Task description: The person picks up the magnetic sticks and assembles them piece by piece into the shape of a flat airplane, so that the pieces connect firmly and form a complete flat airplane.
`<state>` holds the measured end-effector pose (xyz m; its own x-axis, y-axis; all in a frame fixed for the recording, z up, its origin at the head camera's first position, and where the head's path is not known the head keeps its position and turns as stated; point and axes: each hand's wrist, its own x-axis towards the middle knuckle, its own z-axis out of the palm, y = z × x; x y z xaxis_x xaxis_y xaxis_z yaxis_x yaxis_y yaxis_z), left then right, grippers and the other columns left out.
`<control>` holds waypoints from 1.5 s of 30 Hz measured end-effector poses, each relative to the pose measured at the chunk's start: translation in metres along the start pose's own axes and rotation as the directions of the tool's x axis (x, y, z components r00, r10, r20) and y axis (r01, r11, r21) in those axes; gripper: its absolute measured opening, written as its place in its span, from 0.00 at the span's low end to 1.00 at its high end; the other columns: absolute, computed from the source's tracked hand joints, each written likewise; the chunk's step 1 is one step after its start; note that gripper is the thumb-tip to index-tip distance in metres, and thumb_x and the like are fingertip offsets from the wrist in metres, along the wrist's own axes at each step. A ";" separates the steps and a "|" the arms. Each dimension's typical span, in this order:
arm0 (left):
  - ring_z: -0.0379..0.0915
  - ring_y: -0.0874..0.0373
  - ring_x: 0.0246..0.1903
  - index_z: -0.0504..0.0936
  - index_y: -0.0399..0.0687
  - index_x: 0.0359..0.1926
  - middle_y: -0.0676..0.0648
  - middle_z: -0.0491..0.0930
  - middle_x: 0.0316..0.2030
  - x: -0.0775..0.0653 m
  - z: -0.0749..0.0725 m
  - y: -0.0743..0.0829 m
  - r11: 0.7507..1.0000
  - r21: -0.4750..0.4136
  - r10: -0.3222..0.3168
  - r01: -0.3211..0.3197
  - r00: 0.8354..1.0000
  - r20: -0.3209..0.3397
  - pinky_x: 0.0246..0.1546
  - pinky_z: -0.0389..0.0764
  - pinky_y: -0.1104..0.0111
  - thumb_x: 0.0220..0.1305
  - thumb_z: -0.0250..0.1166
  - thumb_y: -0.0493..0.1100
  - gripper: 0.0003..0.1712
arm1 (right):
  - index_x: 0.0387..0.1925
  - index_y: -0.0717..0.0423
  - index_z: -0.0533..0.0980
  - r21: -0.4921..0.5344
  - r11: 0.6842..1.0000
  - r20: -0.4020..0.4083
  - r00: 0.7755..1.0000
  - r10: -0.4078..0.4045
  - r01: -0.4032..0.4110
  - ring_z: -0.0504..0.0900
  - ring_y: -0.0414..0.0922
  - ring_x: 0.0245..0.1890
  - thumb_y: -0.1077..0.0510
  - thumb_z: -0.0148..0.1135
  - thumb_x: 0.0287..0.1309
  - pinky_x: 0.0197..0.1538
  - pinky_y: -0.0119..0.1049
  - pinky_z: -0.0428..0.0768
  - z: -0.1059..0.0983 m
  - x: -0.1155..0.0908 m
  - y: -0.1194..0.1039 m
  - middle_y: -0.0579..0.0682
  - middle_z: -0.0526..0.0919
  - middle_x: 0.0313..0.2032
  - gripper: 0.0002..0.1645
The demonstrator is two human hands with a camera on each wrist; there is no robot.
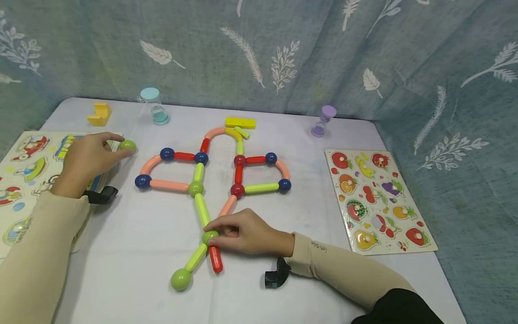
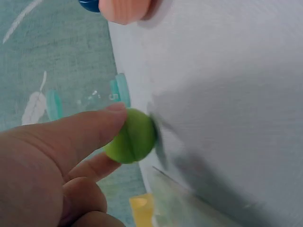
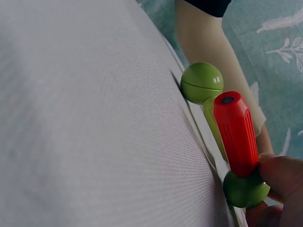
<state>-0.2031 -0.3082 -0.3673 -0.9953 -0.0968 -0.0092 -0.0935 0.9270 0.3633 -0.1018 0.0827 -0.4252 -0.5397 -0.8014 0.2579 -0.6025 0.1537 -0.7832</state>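
At the left, my left hand (image 1: 88, 158) pinches a loose green ball (image 1: 128, 146) between thumb and fingers, beside the vehicle puzzle board. The left wrist view shows that ball (image 2: 135, 137) close to the white table. My right hand (image 1: 252, 234) pinches another green ball (image 1: 208, 237) at the low junction of a figure built from magnetic rods and balls. From this junction a red rod (image 1: 216, 259) points toward me with a bare end. A green rod (image 1: 196, 257) also leads from it to a larger green ball (image 1: 180, 279).
The figure's side loops have blue balls (image 1: 143, 182) and red balls (image 1: 237, 190). Behind it lie a yellow block (image 1: 240, 123) and a short green rod (image 1: 242, 132). Sand timers (image 1: 160, 115) (image 1: 318, 130) stand farther back. A fruit puzzle board (image 1: 380, 200) lies right, a vehicle board (image 1: 24, 180) left.
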 end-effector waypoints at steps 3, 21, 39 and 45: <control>0.63 0.48 0.23 0.74 0.42 0.57 0.42 0.70 0.24 0.001 0.004 -0.001 1.000 -0.015 -0.026 0.026 0.999 -0.019 0.22 0.60 0.60 0.53 0.60 0.69 0.42 | 0.50 0.41 0.78 0.002 1.000 -0.001 1.000 -0.006 0.006 0.61 0.33 0.15 0.44 0.62 0.57 0.21 0.28 0.58 -0.001 0.000 -0.001 0.38 0.62 0.14 0.19; 0.51 0.57 0.13 0.81 0.57 0.49 0.48 0.58 0.11 -0.083 -0.003 0.062 0.939 -0.249 0.172 -0.236 0.952 -0.254 0.10 0.50 0.67 0.48 0.72 0.59 0.27 | 0.50 0.41 0.78 -0.014 1.000 0.009 1.000 0.016 -0.016 0.61 0.33 0.15 0.43 0.62 0.57 0.21 0.27 0.58 0.000 -0.002 -0.001 0.38 0.62 0.14 0.20; 0.45 0.78 0.15 0.79 0.69 0.47 0.68 0.51 0.14 -0.207 0.050 0.130 0.615 -0.505 0.719 -0.606 0.693 0.043 0.13 0.53 0.82 0.51 0.71 0.55 0.20 | 0.50 0.42 0.78 -0.030 0.999 0.003 1.000 -0.014 0.014 0.60 0.32 0.15 0.43 0.61 0.58 0.21 0.27 0.59 -0.001 0.000 -0.001 0.37 0.62 0.13 0.19; 0.44 0.81 0.15 0.79 0.69 0.48 0.68 0.53 0.13 -0.218 0.068 0.137 0.564 -0.515 0.774 -0.646 0.630 0.057 0.13 0.50 0.83 0.52 0.71 0.54 0.20 | 0.50 0.43 0.78 -0.029 0.999 0.007 1.000 -0.018 0.019 0.60 0.32 0.15 0.44 0.61 0.58 0.21 0.27 0.58 -0.002 0.000 -0.002 0.37 0.62 0.14 0.19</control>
<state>-0.0012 -0.1355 -0.3790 -0.7013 0.6774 0.2219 0.6035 0.3986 0.6906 -0.1014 0.0834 -0.4226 -0.5241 -0.8084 0.2680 -0.6293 0.1556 -0.7614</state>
